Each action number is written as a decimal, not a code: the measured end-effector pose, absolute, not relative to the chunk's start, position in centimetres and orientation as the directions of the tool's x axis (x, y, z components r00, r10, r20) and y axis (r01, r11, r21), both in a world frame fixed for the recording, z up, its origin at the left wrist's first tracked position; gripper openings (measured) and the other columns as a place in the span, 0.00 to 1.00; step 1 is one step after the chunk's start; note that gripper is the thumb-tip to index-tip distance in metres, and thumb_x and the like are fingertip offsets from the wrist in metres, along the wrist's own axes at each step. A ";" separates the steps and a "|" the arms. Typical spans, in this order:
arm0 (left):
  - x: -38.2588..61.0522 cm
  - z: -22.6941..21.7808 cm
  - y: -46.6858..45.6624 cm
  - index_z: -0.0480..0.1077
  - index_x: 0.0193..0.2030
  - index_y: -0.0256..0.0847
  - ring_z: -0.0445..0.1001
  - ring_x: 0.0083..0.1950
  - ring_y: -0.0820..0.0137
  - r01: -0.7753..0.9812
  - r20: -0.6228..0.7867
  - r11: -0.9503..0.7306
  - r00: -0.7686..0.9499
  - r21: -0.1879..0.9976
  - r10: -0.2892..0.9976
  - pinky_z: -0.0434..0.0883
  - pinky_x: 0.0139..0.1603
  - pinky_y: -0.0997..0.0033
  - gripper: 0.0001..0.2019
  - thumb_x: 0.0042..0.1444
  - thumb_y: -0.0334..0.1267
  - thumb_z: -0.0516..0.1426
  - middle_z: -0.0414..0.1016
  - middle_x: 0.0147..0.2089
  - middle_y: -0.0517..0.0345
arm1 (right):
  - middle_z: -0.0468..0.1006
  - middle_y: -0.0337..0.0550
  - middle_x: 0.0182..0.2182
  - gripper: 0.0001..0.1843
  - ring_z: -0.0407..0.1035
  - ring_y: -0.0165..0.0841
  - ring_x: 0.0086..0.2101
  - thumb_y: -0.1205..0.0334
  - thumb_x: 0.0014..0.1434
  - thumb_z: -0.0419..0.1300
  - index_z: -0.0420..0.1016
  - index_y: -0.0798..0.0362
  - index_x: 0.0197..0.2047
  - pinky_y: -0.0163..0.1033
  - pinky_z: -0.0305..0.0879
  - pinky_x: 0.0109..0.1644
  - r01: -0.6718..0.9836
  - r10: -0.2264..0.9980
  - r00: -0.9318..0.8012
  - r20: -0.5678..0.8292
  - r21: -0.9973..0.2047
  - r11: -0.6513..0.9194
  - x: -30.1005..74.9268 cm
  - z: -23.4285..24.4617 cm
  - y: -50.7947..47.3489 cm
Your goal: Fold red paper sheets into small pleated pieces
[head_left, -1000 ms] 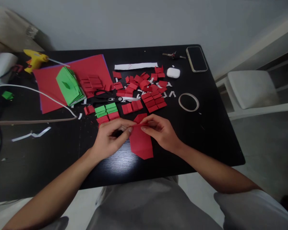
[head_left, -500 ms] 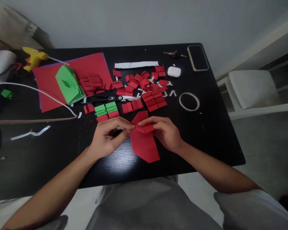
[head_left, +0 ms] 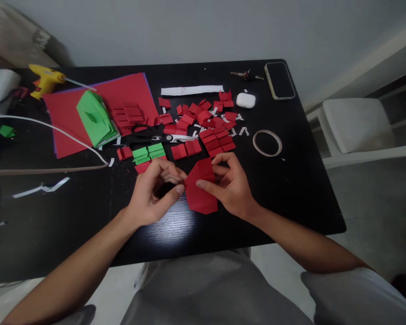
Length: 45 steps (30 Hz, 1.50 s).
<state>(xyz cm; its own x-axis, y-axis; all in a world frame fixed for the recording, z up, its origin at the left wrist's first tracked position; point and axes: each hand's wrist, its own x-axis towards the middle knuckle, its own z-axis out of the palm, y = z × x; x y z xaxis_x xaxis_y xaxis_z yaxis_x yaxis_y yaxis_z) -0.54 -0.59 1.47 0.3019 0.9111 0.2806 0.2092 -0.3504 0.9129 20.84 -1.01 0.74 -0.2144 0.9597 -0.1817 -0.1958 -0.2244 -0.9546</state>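
Black table (head_left: pixel 291 189) filling the view, far corners cut by the wall line. Big red sheet (head_left: pixel 67 122) lying flat at far left, green folded stack (head_left: pixel 96 118) resting on it. Scattered red folded bits (head_left: pixel 213 131) across the middle, scissors (head_left: pixel 149 134) half buried among them, blades hard to make out. Tape ring (head_left: pixel 267 143) off to the right, phone (head_left: pixel 279 80) at the far edge. Near the front edge, left hand (head_left: pixel 152 192) curled, thumb and fingers pinching the left edge of the red paper (head_left: pixel 200 187). Right hand (head_left: pixel 232 183) gripping the same paper from the right, thumb on top. Paper held just above the table, long axis running near to far, points at both ends, near tip toward the body. Right edge hidden under the fingers
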 end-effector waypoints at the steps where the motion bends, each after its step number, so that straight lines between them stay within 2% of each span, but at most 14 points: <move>1: -0.5 1.5 -0.6 0.72 0.45 0.42 0.80 0.34 0.71 0.221 0.252 -0.323 0.296 0.920 0.921 0.77 0.35 0.73 0.05 0.64 0.35 0.63 0.83 0.38 0.56 | 0.83 0.36 0.38 0.29 0.81 0.36 0.35 0.52 0.55 0.77 0.60 0.43 0.46 0.45 0.81 0.42 -0.192 0.962 -0.209 -0.179 -0.956 -0.219 20.8 0.8 -1.1; 5: -0.3 1.4 -0.6 0.75 0.39 0.41 0.73 0.26 0.75 0.360 0.218 -0.330 0.318 0.872 0.923 0.71 0.27 0.76 0.03 0.65 0.37 0.63 0.77 0.26 0.63 | 0.83 0.36 0.38 0.31 0.82 0.38 0.37 0.52 0.54 0.77 0.60 0.42 0.48 0.46 0.81 0.45 -0.178 0.966 -0.181 -0.184 -0.960 -0.216 20.8 0.9 -1.2; 11: -0.3 1.5 -0.6 0.77 0.39 0.40 0.75 0.27 0.75 0.423 0.304 -0.431 0.336 0.797 0.891 0.71 0.28 0.78 0.02 0.64 0.34 0.63 0.78 0.27 0.63 | 0.84 0.36 0.36 0.33 0.82 0.38 0.35 0.53 0.53 0.78 0.62 0.42 0.52 0.46 0.81 0.43 -0.175 0.960 -0.183 -0.211 -0.954 -0.243 20.9 1.1 -1.2; 16: -0.4 1.4 -0.5 0.77 0.37 0.40 0.74 0.25 0.75 0.440 0.269 -0.390 0.314 0.809 0.911 0.71 0.27 0.78 0.04 0.63 0.36 0.63 0.78 0.27 0.63 | 0.84 0.36 0.35 0.29 0.83 0.38 0.33 0.51 0.55 0.77 0.64 0.43 0.50 0.44 0.81 0.38 -0.193 0.951 -0.183 -0.250 -0.939 -0.284 21.0 0.8 -0.9; 21: -0.3 1.0 -0.3 0.75 0.35 0.40 0.73 0.24 0.75 0.369 0.138 -0.242 0.285 0.897 0.949 0.69 0.25 0.78 0.06 0.64 0.37 0.61 0.76 0.25 0.64 | 0.82 0.34 0.31 0.28 0.83 0.38 0.31 0.48 0.57 0.75 0.66 0.43 0.52 0.43 0.80 0.35 -0.186 0.940 -0.212 -0.267 -0.933 -0.307 21.2 0.3 -0.6; 26: -0.3 0.4 -0.4 0.75 0.36 0.40 0.71 0.24 0.74 0.282 0.044 -0.141 0.325 0.949 0.945 0.67 0.24 0.76 0.09 0.66 0.42 0.62 0.75 0.25 0.62 | 0.86 0.37 0.34 0.26 0.83 0.38 0.32 0.50 0.58 0.74 0.68 0.44 0.53 0.43 0.80 0.36 -0.183 0.942 -0.211 -0.260 -0.937 -0.299 21.1 0.3 -0.7; 32: -0.3 0.5 -0.2 0.76 0.35 0.40 0.71 0.23 0.74 0.223 0.007 -0.094 0.363 0.970 0.932 0.67 0.24 0.76 0.10 0.66 0.43 0.62 0.75 0.23 0.62 | 0.87 0.42 0.41 0.20 0.83 0.38 0.41 0.54 0.55 0.77 0.78 0.50 0.47 0.42 0.81 0.46 -0.169 0.921 -0.295 -0.252 -0.936 -0.310 21.1 0.2 -0.4; 36: -0.2 0.7 -0.2 0.78 0.36 0.40 0.75 0.25 0.73 0.182 0.005 -0.070 0.339 0.981 0.941 0.71 0.26 0.76 0.09 0.65 0.42 0.64 0.79 0.26 0.61 | 0.87 0.43 0.42 0.17 0.83 0.38 0.43 0.56 0.54 0.77 0.81 0.50 0.44 0.45 0.80 0.51 -0.178 0.928 -0.300 -0.221 -0.943 -0.282 21.2 0.0 -0.3; 39: -0.2 0.8 -0.2 0.79 0.39 0.41 0.76 0.26 0.73 0.151 0.024 -0.076 0.319 0.986 0.948 0.73 0.28 0.76 0.07 0.64 0.41 0.65 0.81 0.28 0.60 | 0.88 0.43 0.41 0.16 0.83 0.38 0.42 0.56 0.53 0.77 0.81 0.50 0.43 0.45 0.80 0.51 -0.185 0.934 -0.285 -0.214 -0.944 -0.272 21.2 0.2 -0.3; 45: -0.2 0.8 -0.4 0.78 0.38 0.39 0.74 0.27 0.75 0.190 0.062 -0.126 0.310 0.974 0.949 0.71 0.28 0.78 0.06 0.64 0.38 0.65 0.78 0.27 0.61 | 0.87 0.39 0.36 0.19 0.83 0.36 0.36 0.55 0.50 0.79 0.80 0.50 0.42 0.42 0.80 0.44 -0.159 0.949 -0.248 -0.196 -0.958 -0.239 21.2 0.6 -0.5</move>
